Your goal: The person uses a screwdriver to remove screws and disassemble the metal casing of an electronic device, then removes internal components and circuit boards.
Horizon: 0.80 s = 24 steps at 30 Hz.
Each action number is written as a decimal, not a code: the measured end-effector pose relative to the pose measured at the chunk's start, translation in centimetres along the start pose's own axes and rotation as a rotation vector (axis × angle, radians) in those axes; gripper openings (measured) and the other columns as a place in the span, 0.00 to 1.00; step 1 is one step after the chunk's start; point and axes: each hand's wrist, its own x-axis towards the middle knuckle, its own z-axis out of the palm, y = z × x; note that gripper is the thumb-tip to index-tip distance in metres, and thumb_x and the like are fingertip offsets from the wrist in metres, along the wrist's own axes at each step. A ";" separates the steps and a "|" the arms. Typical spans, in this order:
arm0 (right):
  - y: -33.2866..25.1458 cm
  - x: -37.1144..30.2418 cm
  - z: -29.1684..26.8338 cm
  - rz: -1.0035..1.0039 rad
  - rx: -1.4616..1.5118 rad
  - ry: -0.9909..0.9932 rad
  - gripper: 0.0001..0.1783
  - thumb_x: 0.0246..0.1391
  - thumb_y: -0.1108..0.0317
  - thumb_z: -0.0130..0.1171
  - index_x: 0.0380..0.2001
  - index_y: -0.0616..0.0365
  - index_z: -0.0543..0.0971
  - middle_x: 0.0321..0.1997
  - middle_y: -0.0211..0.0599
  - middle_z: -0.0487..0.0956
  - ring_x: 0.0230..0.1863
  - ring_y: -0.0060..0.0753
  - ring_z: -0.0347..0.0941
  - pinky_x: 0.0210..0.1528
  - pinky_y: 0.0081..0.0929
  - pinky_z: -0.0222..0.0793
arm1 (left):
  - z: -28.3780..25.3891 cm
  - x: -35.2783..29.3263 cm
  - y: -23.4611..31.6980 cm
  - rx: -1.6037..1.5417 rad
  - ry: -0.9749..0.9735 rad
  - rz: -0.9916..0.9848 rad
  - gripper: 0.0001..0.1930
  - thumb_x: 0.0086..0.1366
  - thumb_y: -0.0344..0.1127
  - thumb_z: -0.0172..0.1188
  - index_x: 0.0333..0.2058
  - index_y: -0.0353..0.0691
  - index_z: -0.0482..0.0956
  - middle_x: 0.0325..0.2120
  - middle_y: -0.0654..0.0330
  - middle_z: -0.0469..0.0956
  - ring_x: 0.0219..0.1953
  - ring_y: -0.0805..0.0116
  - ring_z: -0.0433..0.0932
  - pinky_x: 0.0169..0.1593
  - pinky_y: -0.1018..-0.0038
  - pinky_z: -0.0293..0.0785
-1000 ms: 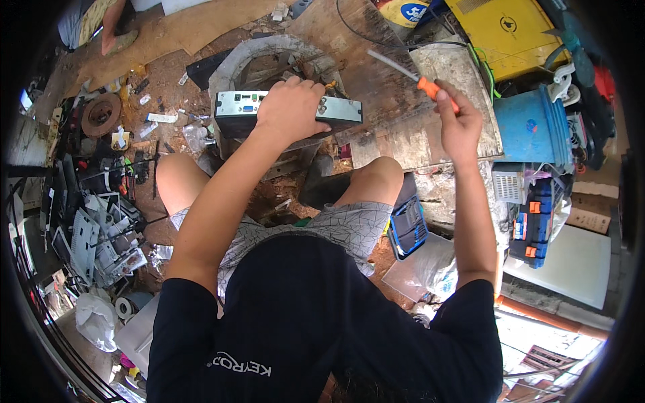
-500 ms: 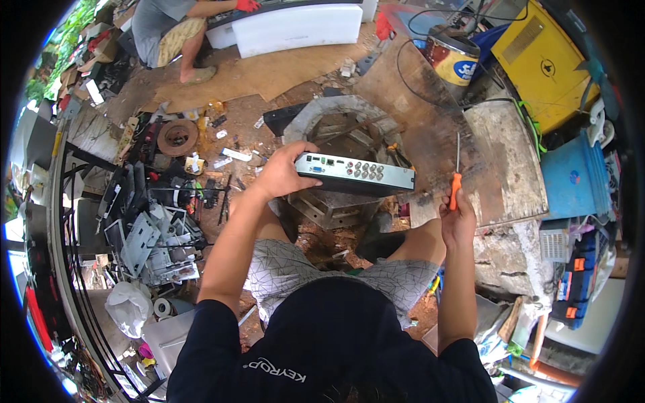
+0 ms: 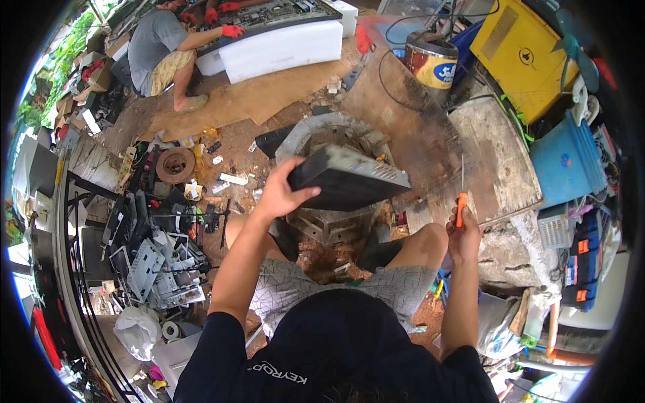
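My left hand grips one end of a flat black box-shaped recorder. It is tilted so its broad dark face shows, and the metal panel with round connectors is seen only at a slant along the upper edge. Behind and below the recorder stands a grey, many-sided concrete block with a hollow middle. Off to the right, my right hand holds a screwdriver by its orange handle, its thin shaft pointing up and away. The screwdriver is apart from the recorder.
Scrap electronics lie heaped on the left, near a rusty disc. At the right are a wooden board, a blue bin, a yellow case and a paint bucket. A crouching co-worker with red gloves works at a large panel.
My left hand has tipped the recorder, turning its connector panel upward and away. My right hand with the screwdriver sits slightly lower. More of the co-worker and panel shows.
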 end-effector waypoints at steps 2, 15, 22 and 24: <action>-0.6 -0.2 -0.4 -0.043 -0.022 0.009 0.19 0.67 0.63 0.54 0.56 0.62 0.75 0.40 0.29 0.77 0.33 0.20 0.69 0.36 0.19 0.65 | -0.4 2.8 5.8 0.396 0.002 0.253 0.29 0.47 0.40 0.77 0.46 0.35 0.78 0.39 0.51 0.79 0.45 0.49 0.78 0.52 0.62 0.73; -14.6 -3.3 11.4 -0.937 -1.264 -0.720 0.15 0.51 0.74 0.63 0.44 0.58 0.83 0.38 0.40 0.83 0.38 0.37 0.80 0.41 0.30 0.74 | 4.7 4.0 6.8 0.655 -0.280 0.162 0.34 0.42 0.44 0.78 0.49 0.42 0.78 0.42 0.54 0.80 0.48 0.48 0.78 0.52 0.60 0.75; -11.2 -3.7 17.1 -1.021 -1.401 -0.967 0.11 0.48 0.75 0.62 0.38 0.57 0.83 0.33 0.42 0.80 0.36 0.48 0.78 0.38 0.35 0.74 | 1.7 2.9 7.8 0.906 -0.157 0.134 0.47 0.36 0.49 0.81 0.57 0.43 0.72 0.53 0.53 0.76 0.58 0.51 0.73 0.64 0.52 0.62; -10.6 -3.7 18.1 -1.016 -1.402 -0.997 0.12 0.48 0.76 0.61 0.38 0.57 0.84 0.33 0.42 0.80 0.36 0.48 0.78 0.38 0.37 0.73 | -1.2 2.0 6.2 0.831 -0.118 0.073 0.48 0.35 0.50 0.81 0.58 0.43 0.72 0.56 0.53 0.75 0.60 0.53 0.72 0.67 0.50 0.58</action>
